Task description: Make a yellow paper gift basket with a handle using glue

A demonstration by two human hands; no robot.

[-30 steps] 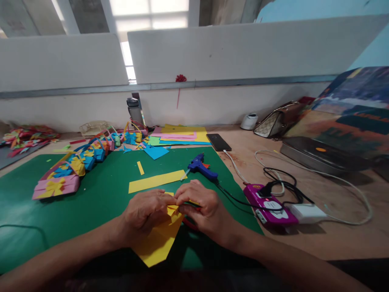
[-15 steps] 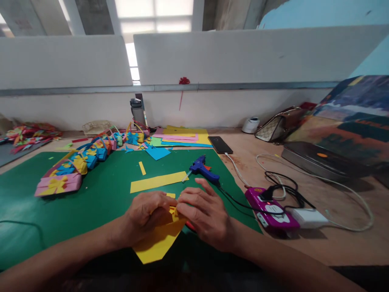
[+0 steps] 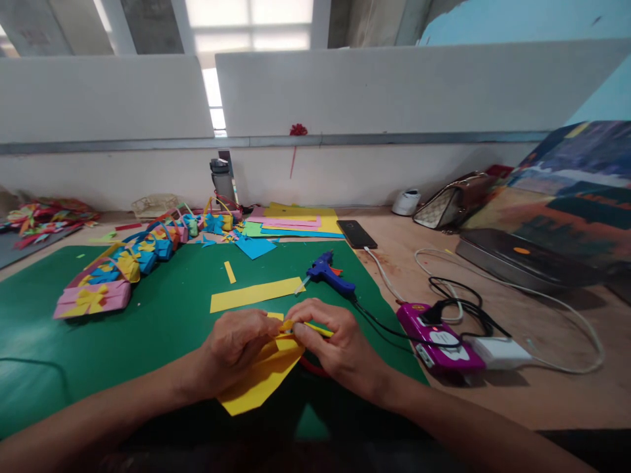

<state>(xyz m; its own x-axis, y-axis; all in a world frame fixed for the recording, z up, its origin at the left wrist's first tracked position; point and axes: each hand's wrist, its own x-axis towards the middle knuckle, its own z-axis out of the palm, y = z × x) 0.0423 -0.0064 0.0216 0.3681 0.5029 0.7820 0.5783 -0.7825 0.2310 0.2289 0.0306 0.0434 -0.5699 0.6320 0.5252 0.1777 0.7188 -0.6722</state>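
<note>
My left hand (image 3: 241, 345) is closed around a folded sheet of yellow paper (image 3: 261, 387), whose wide flap hangs below toward me. My right hand (image 3: 340, 345) pinches at the paper's upper fold, its fingertips meeting those of the left. A narrow yellow strip (image 3: 319, 330) sticks out between the right thumb and fingers. Beneath the right hand shows a red curved edge (image 3: 314, 368), mostly hidden. Just beyond the hands, a long yellow paper strip (image 3: 256, 295) lies flat, with a blue glue gun (image 3: 328, 274) at its right end.
A green mat (image 3: 177, 289) covers the table. Small paper gift baskets (image 3: 93, 301) line its left side. Coloured sheets (image 3: 300, 220) and a phone (image 3: 357, 234) lie at the back. On the right, a purple power strip (image 3: 438, 338) sits among cables.
My right hand has turned, its thumb now on the near side and fingers curled in. The narrow yellow strip has come into view in it. The left hand has stayed nearly still.
</note>
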